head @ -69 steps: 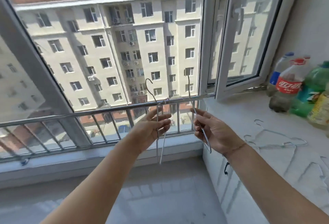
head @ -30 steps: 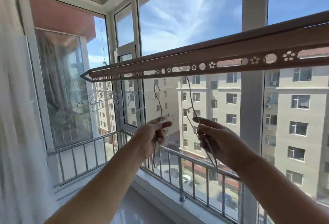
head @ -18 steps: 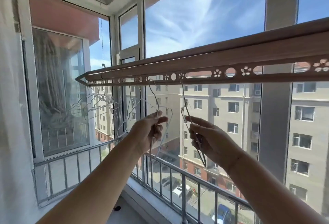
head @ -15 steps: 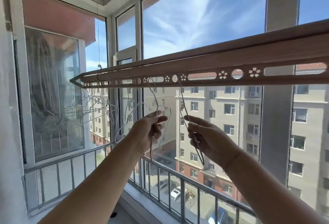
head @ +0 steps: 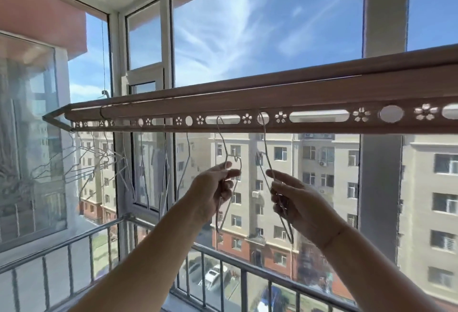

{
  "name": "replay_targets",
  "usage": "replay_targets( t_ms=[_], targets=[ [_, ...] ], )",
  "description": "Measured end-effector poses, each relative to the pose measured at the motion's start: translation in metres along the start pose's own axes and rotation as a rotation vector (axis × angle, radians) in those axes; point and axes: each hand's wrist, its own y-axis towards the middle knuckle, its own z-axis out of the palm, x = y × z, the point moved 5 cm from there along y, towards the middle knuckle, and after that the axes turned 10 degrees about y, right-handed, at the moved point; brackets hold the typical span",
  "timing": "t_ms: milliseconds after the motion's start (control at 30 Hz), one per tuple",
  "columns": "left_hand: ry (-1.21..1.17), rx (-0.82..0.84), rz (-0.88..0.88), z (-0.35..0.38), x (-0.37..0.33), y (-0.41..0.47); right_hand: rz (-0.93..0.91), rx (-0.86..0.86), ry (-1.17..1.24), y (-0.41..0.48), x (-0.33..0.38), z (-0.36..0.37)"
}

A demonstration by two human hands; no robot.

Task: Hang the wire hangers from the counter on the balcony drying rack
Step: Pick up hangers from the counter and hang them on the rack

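Two hangers in hand, one per hand, both raised to the perforated lower strip of the drying rack (head: 247, 103). The left hand (head: 218, 187) pinches the left wire hanger (head: 224, 144) between thumb and curled fingers just under its neck, and the hook tip sits at an oblong slot. The right hand (head: 295, 202) has its fingers wrapped round the lower run of the right wire hanger (head: 267, 149), forefinger laid out along the wire, and that hook reaches a round hole. Whether either hook is through its opening or only in front of it cannot be told. Judgement on handling: thin bare steel wire, very light, springy rather than rigid, likely to swing and twist on a loose pinch, and prone to snag on neighbours. The best hold looks to be close under the neck, where the hook can be steered into a hole, as a grip on the lower run gives less control of the tip. The strip has alternating flower cut-outs, round holes and slots. Several hung hangers (head: 99, 163) crowd its far left end, tangled and tilted. The room is a narrow glazed balcony with a metal railing (head: 99, 232) below, an apartment block (head: 322, 163) across the street, and bright sun that makes the wire hard to see.
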Motion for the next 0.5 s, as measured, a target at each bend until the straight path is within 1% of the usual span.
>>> replay_targets(
  t_ms=[133,300,400,500],
  targets=[
    [0.002,0.051,-0.033,-0.003,0.009,0.009,0.012,-0.058,0.02,0.002,-0.012,-0.006],
    [0.0,0.073,-0.03,-0.012,0.015,0.015,0.011,-0.079,0.018,-0.002,-0.018,-0.003],
    [0.002,0.048,0.003,-0.023,0.02,0.015,0.006,-0.09,0.02,-0.005,-0.021,0.0],
    [0.023,-0.012,0.05,-0.039,0.027,0.012,-0.013,-0.111,0.024,-0.007,-0.026,-0.001]
  ],
)
